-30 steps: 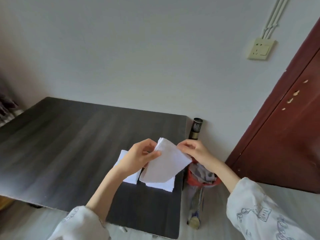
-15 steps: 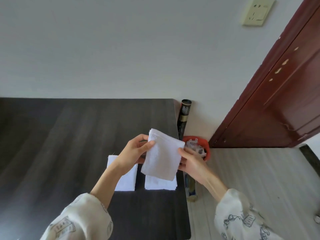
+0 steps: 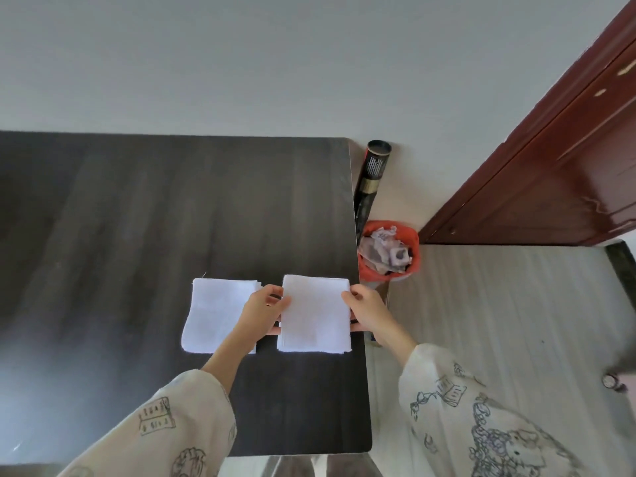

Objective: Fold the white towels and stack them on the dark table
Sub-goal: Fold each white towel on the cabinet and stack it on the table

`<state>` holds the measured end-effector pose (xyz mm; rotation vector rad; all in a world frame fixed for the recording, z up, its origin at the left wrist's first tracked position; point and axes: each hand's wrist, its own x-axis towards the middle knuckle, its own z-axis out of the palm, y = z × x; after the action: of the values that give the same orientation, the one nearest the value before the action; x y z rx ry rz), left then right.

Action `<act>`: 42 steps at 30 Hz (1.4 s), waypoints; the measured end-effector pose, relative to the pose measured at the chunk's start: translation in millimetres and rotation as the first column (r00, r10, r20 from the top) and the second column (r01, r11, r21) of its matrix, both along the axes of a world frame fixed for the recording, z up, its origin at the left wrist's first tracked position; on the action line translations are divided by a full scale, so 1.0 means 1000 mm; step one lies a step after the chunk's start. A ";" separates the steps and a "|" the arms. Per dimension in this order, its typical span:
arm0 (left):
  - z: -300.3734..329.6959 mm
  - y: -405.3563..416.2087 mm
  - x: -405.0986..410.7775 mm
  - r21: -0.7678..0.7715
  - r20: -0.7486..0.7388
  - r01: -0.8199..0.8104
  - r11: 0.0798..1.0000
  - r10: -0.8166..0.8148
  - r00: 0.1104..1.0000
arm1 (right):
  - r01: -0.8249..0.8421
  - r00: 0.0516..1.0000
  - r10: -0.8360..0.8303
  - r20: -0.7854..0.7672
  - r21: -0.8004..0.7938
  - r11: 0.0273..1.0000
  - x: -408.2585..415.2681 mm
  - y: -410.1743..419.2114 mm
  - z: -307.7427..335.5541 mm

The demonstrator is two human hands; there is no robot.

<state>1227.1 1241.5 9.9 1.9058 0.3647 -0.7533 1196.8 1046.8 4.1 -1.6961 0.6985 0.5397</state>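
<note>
L hand (image 3: 266,309) and R hand (image 3: 366,309) each pinch a side edge of the folded towel (image 3: 315,311), held at or just over the stack at the dark table (image 3: 137,218) edge, approx. 5 o'clock on the tabletop. Towel looks light, soft, limp: grip at folded edges w/ both hands so layers stay aligned. Second folded stack (image 3: 215,315) lies just beside, at 9 o'clock from it.

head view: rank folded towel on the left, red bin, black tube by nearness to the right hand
From the right hand:
1. Red bin, on the floor just beyond the table's right edge.
2. Folded towel on the left, on the table past the left hand.
3. Black tube, against the wall.
</note>
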 end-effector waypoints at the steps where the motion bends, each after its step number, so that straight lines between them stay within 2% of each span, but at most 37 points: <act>1: -0.005 0.000 -0.001 0.022 -0.002 -0.001 1.000 0.001 1.000 | -0.012 1.000 0.012 -0.008 -0.016 1.000 0.000 0.001 -0.006; 7: -0.022 -0.004 -0.002 0.129 0.003 0.031 0.991 -0.031 1.000 | -0.133 0.991 0.130 -0.032 -0.172 0.976 0.002 0.002 -0.028; 15: -0.029 -0.006 0.001 0.215 0.040 0.063 0.975 -0.073 0.997 | -0.166 0.985 0.173 0.001 -0.270 0.948 0.007 0.003 -0.032; 19: -0.026 -0.006 0.002 0.244 0.070 0.060 0.968 -0.079 0.994 | -0.132 0.988 0.148 0.034 -0.294 0.947 0.006 0.004 -0.028; 23: -0.014 0.001 0.007 0.249 0.094 0.104 0.963 -0.130 0.987 | -0.018 0.996 0.041 0.077 -0.279 0.960 0.001 0.002 -0.018; 27: 0.003 0.003 0.007 0.310 0.227 0.153 0.939 -0.229 0.947 | 0.109 0.987 -0.073 0.145 -0.258 0.960 -0.016 -0.006 0.000; 31: 0.024 -0.013 -0.013 0.258 0.315 0.278 0.925 -0.353 0.881 | 0.246 0.958 -0.204 0.201 -0.215 0.945 -0.057 -0.014 0.012; 34: 0.033 -0.039 -0.036 0.207 0.358 0.384 0.900 -0.435 0.826 | 0.369 0.915 -0.339 0.217 -0.116 0.922 -0.100 -0.022 0.029; 38: 0.041 -0.084 -0.084 0.147 0.347 0.580 0.802 -0.591 0.729 | 0.522 0.831 -0.490 0.262 -0.068 0.850 -0.173 -0.042 0.058; 42: 0.044 -0.133 -0.150 0.128 0.289 0.750 0.649 -0.748 0.598 | 0.709 0.680 -0.677 0.282 -0.015 0.706 -0.266 -0.069 0.070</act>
<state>1077.4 1108.3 53.5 2.1198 -0.7197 -0.9466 930.5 978.1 74.4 -1.4202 1.1258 -0.2753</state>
